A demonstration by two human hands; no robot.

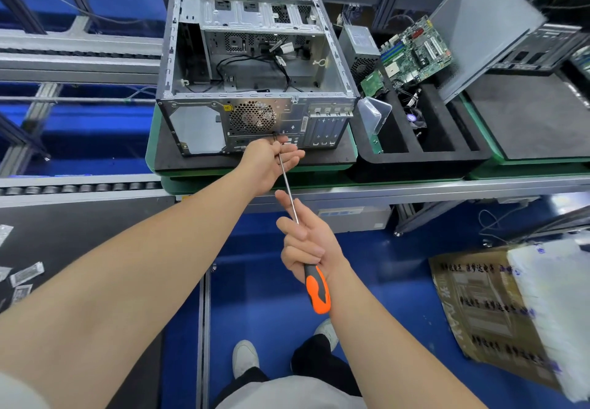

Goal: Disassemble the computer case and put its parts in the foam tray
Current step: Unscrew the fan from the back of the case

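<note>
The open grey computer case [255, 67] lies on a black mat, its rear panel with the round fan grille [252, 117] facing me. My right hand [308, 242] grips the orange and black handle of a long screwdriver [289, 190]. The tip of the shaft meets the rear panel just below the grille. My left hand [271, 159] is at the tip, palm up, with its fingers loosely cupped under the shaft. To the right sits the black foam tray [424, 156] holding a green motherboard [415, 51], a power supply [359, 46], a small card and a fan.
A grey side panel [479, 25] leans over the tray's right side. A clear plastic box [375, 115] rests on the tray's left edge. Another black mat [536, 115] lies further right. A roller conveyor runs at the left. A cardboard sheet [491, 309] lies on the blue floor.
</note>
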